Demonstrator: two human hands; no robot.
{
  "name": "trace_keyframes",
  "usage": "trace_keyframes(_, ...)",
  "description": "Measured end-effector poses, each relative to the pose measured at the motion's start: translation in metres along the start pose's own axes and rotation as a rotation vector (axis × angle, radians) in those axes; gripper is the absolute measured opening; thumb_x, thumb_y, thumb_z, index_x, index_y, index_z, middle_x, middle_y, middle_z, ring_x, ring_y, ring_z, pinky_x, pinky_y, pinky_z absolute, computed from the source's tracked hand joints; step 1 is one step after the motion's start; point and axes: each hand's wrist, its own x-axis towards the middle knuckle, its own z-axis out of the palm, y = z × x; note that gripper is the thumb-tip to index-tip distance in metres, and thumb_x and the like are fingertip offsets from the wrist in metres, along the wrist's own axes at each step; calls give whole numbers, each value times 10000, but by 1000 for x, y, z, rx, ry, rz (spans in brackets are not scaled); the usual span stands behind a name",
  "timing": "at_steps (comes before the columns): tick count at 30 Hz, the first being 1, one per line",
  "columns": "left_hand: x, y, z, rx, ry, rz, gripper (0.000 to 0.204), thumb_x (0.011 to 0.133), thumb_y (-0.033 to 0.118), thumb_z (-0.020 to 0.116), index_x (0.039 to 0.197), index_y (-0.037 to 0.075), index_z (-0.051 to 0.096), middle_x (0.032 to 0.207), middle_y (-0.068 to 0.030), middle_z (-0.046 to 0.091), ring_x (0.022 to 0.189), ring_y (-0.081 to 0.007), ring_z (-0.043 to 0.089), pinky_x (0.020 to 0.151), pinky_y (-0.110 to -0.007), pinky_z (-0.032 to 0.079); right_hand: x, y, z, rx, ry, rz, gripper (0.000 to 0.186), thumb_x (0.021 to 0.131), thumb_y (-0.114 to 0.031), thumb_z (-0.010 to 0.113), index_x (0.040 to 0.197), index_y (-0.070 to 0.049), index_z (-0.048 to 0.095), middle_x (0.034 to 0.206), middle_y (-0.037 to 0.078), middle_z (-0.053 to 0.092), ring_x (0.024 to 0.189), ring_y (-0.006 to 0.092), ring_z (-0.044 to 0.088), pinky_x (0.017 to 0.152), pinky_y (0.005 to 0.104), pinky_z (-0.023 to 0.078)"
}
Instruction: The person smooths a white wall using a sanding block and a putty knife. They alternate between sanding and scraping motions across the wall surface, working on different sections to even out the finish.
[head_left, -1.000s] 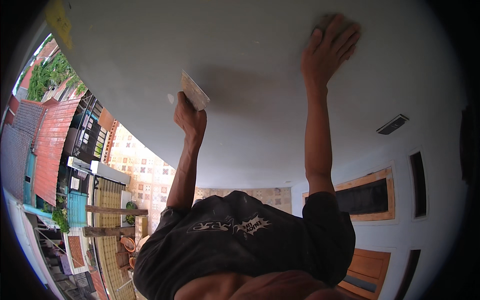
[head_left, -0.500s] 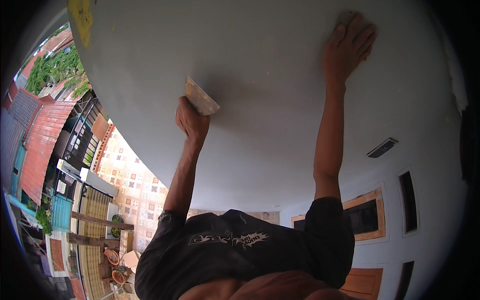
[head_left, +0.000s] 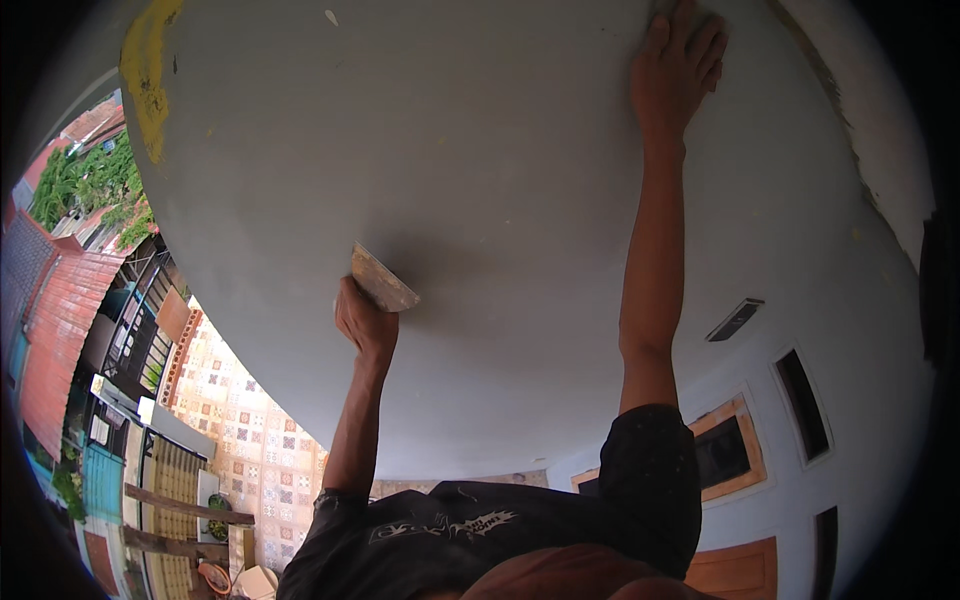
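My left hand (head_left: 364,318) is closed around a putty knife (head_left: 382,281) with a wide, stained metal blade. The blade is held up at the grey ceiling (head_left: 520,130), its shadow falling beside it; whether the edge touches cannot be made out. Farther out and to the right, my right hand (head_left: 677,75) lies against the same surface with its fingers stretched out. Anything under that palm is hidden. A few small pale specks dot the ceiling between the two hands.
Yellow paint (head_left: 147,85) marks the ceiling's left edge. A dark rectangular fixture (head_left: 735,320) sits right of my right forearm. A ragged edge (head_left: 850,140) runs along the far right. A wood-framed window (head_left: 722,450) and a tiled floor (head_left: 255,430) show lower down.
My right hand has slid farther out along the ceiling. The whole view has shifted, so the ceiling and my left hand with the putty knife appear lower.
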Motion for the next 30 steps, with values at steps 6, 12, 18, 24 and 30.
trace_keyframes(6,0,-1,-2,14,7,35,368,703,22,778,942,38,497,792,-145,609,758,-387,604,677,-463,445,-100,-75,-11,329,-432,-718,529,963,-412,598,1478,-387,484,1580,145,384,1449,362,363,1168,514,310)
trace_keyframes(12,0,3,-5,124,-38,64,363,714,42,777,943,40,495,785,-135,604,707,-363,568,703,-446,430,4,17,0,-3,19,40,537,1082,-426,351,1590,-267,287,1635,294,151,1503,469,179,1201,581,189)
trace_keyframes(18,2,11,-4,17,-18,76,342,732,61,766,939,42,494,751,-117,577,692,-332,538,691,-435,407,-49,11,9,-14,-138,-506,545,1029,-433,494,1541,-262,412,1597,314,231,1469,489,264,1160,592,286)
trace_keyframes(24,19,24,-9,22,36,245,336,735,55,767,925,52,490,712,-92,534,653,-296,513,658,-407,380,40,89,-25,-31,-75,276,584,1103,-421,204,1638,-207,111,1643,311,87,1525,474,70,1229,573,88)
trace_keyframes(30,61,39,-13,71,186,375,314,739,41,752,925,57,498,694,-78,511,631,-283,502,648,-391,381,56,60,6,-5,24,8,640,1090,-428,300,1627,-123,135,1625,337,107,1521,475,77,1220,582,79)
